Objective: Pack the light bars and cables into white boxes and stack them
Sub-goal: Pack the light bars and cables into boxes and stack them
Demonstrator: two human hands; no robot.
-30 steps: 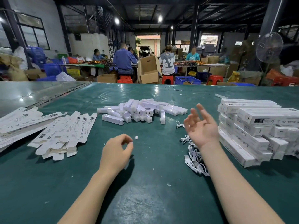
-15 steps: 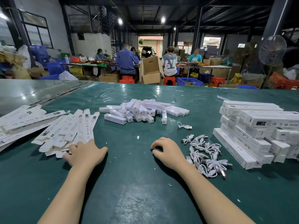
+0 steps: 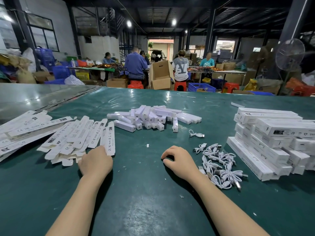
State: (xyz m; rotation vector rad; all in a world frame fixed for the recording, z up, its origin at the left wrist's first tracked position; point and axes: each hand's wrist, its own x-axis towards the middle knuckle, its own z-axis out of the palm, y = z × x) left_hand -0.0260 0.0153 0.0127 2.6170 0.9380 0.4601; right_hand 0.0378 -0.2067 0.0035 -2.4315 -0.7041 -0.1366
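We judged box-picking underway: left hand (image 3: 95, 161) touched the flat boxes (image 3: 71, 137), its grip hidden; right hand (image 3: 179, 160) lay loosely curled, seemingly empty. Next: lift one.

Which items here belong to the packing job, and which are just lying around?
Job:
- flat box blanks, at the left hand
- light bars, piled
- cables, coiled
- packed white boxes, stacked

Lying about:
- paper scrap on the table
- cardboard carton
- fan
- blue crate
- red stool
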